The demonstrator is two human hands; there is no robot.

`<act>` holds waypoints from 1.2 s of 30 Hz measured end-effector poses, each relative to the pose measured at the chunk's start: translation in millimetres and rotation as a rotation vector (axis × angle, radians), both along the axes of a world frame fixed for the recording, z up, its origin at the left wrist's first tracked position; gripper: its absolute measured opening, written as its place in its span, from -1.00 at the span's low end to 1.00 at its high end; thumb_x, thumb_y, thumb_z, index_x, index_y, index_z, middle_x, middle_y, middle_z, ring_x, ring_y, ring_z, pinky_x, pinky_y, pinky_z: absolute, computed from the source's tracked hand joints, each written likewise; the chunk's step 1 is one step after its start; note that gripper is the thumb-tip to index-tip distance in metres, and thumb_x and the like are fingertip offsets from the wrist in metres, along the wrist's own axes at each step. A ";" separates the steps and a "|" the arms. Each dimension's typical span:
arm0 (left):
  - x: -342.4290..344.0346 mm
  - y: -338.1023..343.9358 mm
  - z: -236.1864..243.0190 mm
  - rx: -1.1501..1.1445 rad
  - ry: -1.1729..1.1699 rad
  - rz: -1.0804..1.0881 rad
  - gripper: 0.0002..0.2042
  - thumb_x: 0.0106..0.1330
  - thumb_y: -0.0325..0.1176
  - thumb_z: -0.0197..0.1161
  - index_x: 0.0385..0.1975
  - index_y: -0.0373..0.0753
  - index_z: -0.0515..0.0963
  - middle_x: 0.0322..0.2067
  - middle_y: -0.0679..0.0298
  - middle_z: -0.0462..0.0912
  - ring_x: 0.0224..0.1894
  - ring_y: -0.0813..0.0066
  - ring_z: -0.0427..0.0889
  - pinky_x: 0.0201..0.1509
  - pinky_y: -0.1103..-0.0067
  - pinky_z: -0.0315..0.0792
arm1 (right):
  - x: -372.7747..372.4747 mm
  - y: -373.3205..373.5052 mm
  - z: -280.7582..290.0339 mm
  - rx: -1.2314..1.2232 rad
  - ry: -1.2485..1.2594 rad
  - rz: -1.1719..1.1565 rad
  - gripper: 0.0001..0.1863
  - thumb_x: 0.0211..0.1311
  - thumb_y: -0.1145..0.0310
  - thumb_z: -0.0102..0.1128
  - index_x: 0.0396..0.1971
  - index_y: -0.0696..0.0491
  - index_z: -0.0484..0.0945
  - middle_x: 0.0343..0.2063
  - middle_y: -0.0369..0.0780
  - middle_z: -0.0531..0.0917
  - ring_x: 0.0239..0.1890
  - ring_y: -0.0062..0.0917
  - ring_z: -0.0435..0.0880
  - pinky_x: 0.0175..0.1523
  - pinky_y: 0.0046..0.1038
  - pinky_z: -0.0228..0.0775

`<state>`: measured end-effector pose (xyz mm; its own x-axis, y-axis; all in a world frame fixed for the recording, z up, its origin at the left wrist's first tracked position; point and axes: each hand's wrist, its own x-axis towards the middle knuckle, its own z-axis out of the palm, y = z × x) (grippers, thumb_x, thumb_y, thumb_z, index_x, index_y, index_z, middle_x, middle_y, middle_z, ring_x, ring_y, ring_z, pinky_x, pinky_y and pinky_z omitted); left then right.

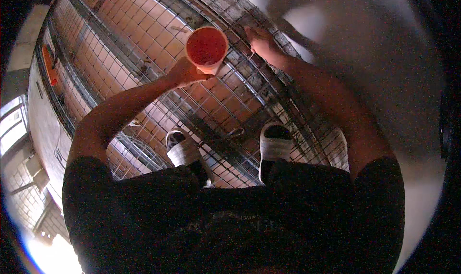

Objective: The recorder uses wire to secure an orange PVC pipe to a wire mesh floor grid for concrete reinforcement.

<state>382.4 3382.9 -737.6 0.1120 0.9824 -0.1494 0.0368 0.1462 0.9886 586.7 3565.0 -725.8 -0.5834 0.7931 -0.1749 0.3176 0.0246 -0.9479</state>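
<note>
In the head view, the left hand (185, 73) is gripping a round cup (206, 46), its fingers wrapping around the lower side. The cup is sitting above the wire mesh (307, 137), near the middle of the upper half, with its mouth facing the camera and its inside showing red; whether that red is coming from a filling or from the lining is hard to tell. The right hand (265, 44) is hovering at or just above the mesh, right of the cup and apart from it, near the wall (365, 48). Its fingers are curling inward, but the dim light is hiding whether they are pinching anything. Below the mesh, reddish-brown blocks (228, 89) are showing in rows between darker strips. Two white-strapped sandals (183, 151) are resting on the mesh beneath the arms. An orange object (49, 65) is lying at the far left, above a bright window (12, 125).
</note>
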 end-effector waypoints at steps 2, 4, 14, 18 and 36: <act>6.1 5.9 6.3 -0.221 -0.065 -0.022 -0.35 -0.09 -0.30 0.51 0.05 -0.17 0.35 -0.04 0.27 0.51 0.03 0.39 0.48 0.12 0.45 0.36 | 4.2 2.2 2.1 0.217 -0.010 0.005 -0.61 0.34 0.08 -0.06 -0.64 -0.01 0.37 -0.82 -0.38 0.31 -0.77 -0.65 0.28 -0.60 -0.51 0.22; -5.9 2.6 -17.9 -0.197 -0.111 -0.013 -0.33 -0.05 -0.33 0.48 0.11 -0.15 0.29 0.03 0.27 0.45 0.05 0.39 0.46 0.14 0.44 0.35 | 8.6 9.5 -2.8 -0.048 -0.087 0.142 -0.65 0.36 0.12 -0.10 -0.56 0.01 0.41 -0.76 -0.37 0.36 -0.72 -0.66 0.33 -0.55 -0.50 0.27; -16.5 -2.9 -45.4 -0.668 -1.071 0.000 -0.58 0.39 -0.20 -0.03 0.17 -0.23 0.22 0.12 0.01 0.36 0.12 0.02 0.41 0.17 0.24 0.40 | 58.6 8.1 -11.9 -0.446 -0.030 0.286 -0.69 0.34 0.15 -0.06 -0.45 0.08 0.45 -0.64 -0.33 0.49 -0.61 -0.64 0.48 -0.45 -0.51 0.39; -15.2 -1.9 -48.4 -0.735 -1.103 0.140 -0.59 0.37 -0.21 0.01 0.15 -0.25 0.26 0.12 0.03 0.37 0.12 0.09 0.43 0.14 0.26 0.44 | 75.6 -14.6 21.8 -0.384 -0.466 0.404 -0.66 0.30 0.13 0.01 -0.42 0.13 0.50 -0.71 -0.32 0.48 -0.72 -0.63 0.48 -0.57 -0.50 0.38; -13.7 6.3 -32.6 -0.397 -0.368 -0.238 -0.65 0.39 -0.27 0.00 0.11 -0.26 0.31 0.00 0.08 0.48 -0.09 0.33 0.58 -0.10 0.49 0.52 | -31.3 -108.6 -32.3 -1.069 -0.247 0.198 -0.74 0.36 0.28 -0.28 -0.19 0.09 0.37 -0.56 -0.21 0.57 -0.72 -0.57 0.51 -0.71 -0.56 0.32</act>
<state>368.8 3389.2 -770.3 0.4371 0.8005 -0.4100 -0.2213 0.5376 0.8136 555.4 3456.4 -758.1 -0.5380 0.0618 -0.8406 0.5810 -0.6954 -0.4230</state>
